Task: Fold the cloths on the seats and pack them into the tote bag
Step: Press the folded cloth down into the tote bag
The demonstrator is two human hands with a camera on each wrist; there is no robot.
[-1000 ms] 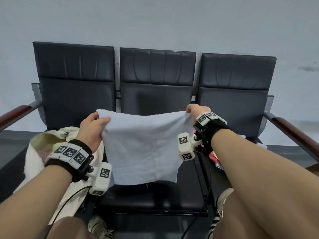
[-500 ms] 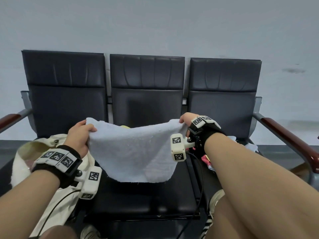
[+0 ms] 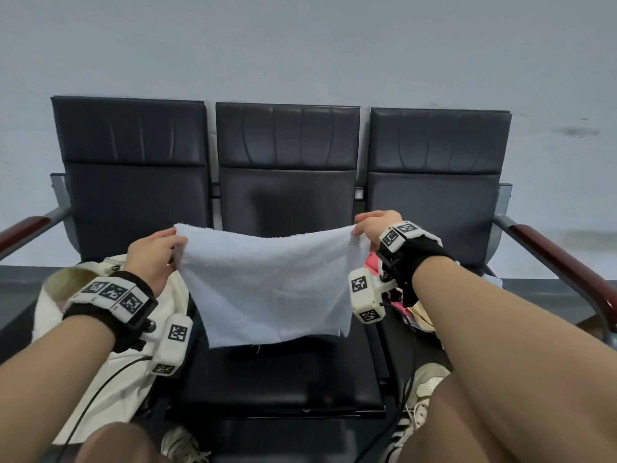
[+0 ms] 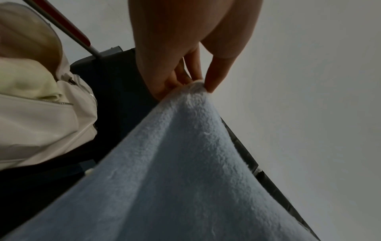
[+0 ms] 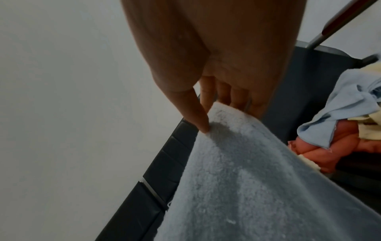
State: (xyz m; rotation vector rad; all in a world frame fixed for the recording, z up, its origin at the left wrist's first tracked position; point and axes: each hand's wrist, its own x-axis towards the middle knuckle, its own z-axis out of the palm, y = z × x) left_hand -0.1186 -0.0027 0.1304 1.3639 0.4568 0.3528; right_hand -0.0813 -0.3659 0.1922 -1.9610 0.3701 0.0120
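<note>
Holding a pale blue terry cloth (image 3: 273, 282) stretched in the air above the middle black padded seat (image 3: 283, 379), you pinch one top corner in each hand. On the far left, a red-brown wooden armrest (image 3: 20, 230) ends the three-seat bench. On the left seat, an open cream canvas tote bag (image 3: 110, 372) lies slumped just below your left wrist, with a pale yellow-green cloth (image 4: 31, 81) showing inside it. Your left hand (image 3: 153, 259) grasps the cloth's upper left corner between thumb and curled fingers (image 4: 185, 68). The cloth hangs down from its top edge, its ragged lower edge clear of the seat cushion. Your right hand (image 3: 375, 223) grasps the upper right corner, its thumb (image 5: 198, 117) pressed onto the fabric. On the right seat, beside your right wrist, lies a heap of crumpled cloths: a light blue one (image 5: 346, 104) over a pink one (image 5: 321, 150) and a cream one (image 5: 371, 128).
</note>
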